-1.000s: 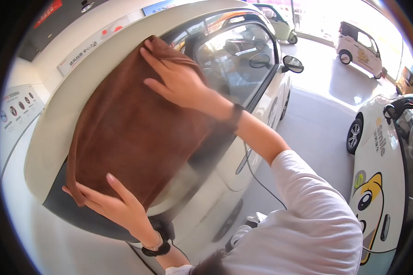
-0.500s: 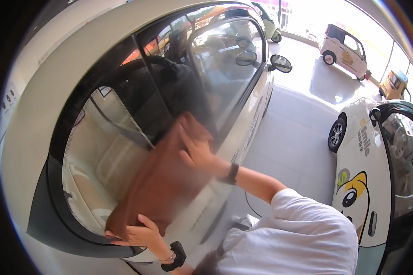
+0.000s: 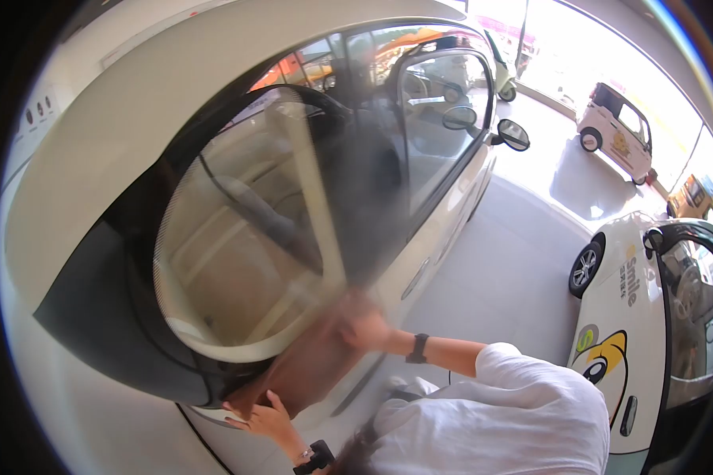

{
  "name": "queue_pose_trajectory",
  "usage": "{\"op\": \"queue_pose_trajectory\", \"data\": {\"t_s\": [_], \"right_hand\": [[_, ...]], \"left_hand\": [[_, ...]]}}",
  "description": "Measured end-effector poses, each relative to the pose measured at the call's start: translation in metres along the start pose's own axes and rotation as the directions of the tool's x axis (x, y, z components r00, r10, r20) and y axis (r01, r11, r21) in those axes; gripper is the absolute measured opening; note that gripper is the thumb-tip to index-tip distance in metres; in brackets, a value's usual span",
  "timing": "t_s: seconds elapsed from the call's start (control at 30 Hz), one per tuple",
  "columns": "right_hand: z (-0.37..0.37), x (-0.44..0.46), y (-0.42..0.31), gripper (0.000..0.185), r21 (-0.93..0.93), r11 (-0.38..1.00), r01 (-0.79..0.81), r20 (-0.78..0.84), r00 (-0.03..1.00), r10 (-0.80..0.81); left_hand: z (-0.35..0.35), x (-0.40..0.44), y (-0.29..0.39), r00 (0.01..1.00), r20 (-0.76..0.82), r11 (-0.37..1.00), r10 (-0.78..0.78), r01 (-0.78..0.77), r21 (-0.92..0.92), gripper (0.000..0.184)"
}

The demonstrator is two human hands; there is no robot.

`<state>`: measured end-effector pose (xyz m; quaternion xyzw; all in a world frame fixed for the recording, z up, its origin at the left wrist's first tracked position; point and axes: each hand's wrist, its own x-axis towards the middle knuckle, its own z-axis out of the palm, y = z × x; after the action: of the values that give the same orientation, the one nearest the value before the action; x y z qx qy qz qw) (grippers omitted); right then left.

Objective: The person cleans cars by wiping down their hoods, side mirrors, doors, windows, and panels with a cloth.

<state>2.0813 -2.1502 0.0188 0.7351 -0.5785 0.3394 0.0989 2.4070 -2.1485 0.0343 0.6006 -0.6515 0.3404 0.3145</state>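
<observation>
Head cam: L grip [image 3: 269, 421] holding 1 brown cloth [image 3: 309, 366]; R grip [image 3: 363, 323] on it, hold unclear.

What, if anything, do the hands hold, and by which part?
The cloth, at its two ends: left hand at the lower-left, right hand, blurred, at the upper-right. Gripped or merely pressed, I cannot tell.

Premises present as a vehicle showroom. A white car [image 3: 75, 186], a cartoon-marked car [image 3: 644, 305] and a small van-like vehicle [image 3: 619, 133] stand indoors on a glossy pale floor [image 3: 503, 253], with tall windows [image 3: 578, 55] beyond.
</observation>
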Motion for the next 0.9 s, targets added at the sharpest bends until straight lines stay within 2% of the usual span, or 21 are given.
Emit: {"op": "queue_pose_trajectory", "data": {"t_s": [0.03,0.1,0.13,0.23,0.33,0.43,0.53,0.6,0.67,0.77,0.8,0.87,0.9], "right_hand": [[-0.009,0.015,-0.013,0.072,0.013,0.986,0.164,0.046,0.985,-0.164],[-0.032,0.051,-0.038,0.067,0.055,0.888,0.457,0.128,0.878,-0.461],[-0.047,0.068,-0.059,0.064,0.078,0.874,0.479,0.138,0.863,-0.485],[-0.061,0.108,-0.120,0.057,0.145,0.842,0.520,0.170,0.825,-0.539],[-0.023,0.107,-0.146,0.053,0.343,0.847,0.407,0.206,0.847,-0.490],[0.009,0.103,-0.162,0.050,0.570,0.795,0.207,0.252,0.877,-0.409],[0.019,0.102,-0.166,0.048,0.742,0.671,0.018,0.311,0.877,-0.367],[0.021,0.099,-0.165,0.047,0.809,0.584,-0.072,0.351,0.855,-0.382],[0.020,0.088,-0.166,0.053,0.845,0.512,-0.157,0.407,0.810,-0.423],[0.049,0.075,-0.167,0.052,0.931,0.325,-0.168,0.296,0.868,-0.399],[0.049,0.074,-0.172,0.050,0.922,0.337,-0.191,0.298,0.905,-0.304],[0.032,0.075,-0.180,0.049,0.858,0.467,-0.212,0.351,0.907,-0.232],[0.012,0.080,-0.189,0.051,0.789,0.582,-0.199,0.407,0.879,-0.250]], "left_hand": [[0.001,-0.007,-0.016,0.996,0.054,0.997,-0.071,0.070,0.013,0.073],[0.008,-0.024,-0.057,0.966,0.165,0.980,-0.199,0.195,0.039,0.075],[0.001,-0.021,-0.066,0.955,0.187,0.972,-0.232,0.222,0.074,0.070],[-0.012,-0.017,-0.080,0.890,0.334,0.945,-0.310,0.327,0.008,0.072],[0.002,-0.042,-0.098,0.848,0.408,0.930,-0.340,0.367,0.012,0.069],[0.015,-0.071,-0.115,0.762,0.490,0.885,-0.424,0.464,0.043,0.070],[0.036,-0.101,-0.124,0.814,0.436,0.893,-0.384,0.448,-0.049,0.071],[0.029,-0.104,-0.123,0.792,0.478,0.893,-0.380,0.449,-0.034,0.071],[0.019,-0.104,-0.118,0.769,0.513,0.887,-0.382,0.461,-0.030,0.072],[0.016,-0.112,-0.112,0.734,0.560,0.883,-0.384,0.469,-0.009,0.073],[0.019,-0.125,-0.109,0.717,0.587,0.887,-0.377,0.462,0.005,0.074],[0.020,-0.148,-0.105,0.684,0.633,0.884,-0.362,0.467,0.001,0.076],[0.016,-0.154,-0.104,0.670,0.653,0.878,-0.353,0.479,-0.017,0.076]]}}
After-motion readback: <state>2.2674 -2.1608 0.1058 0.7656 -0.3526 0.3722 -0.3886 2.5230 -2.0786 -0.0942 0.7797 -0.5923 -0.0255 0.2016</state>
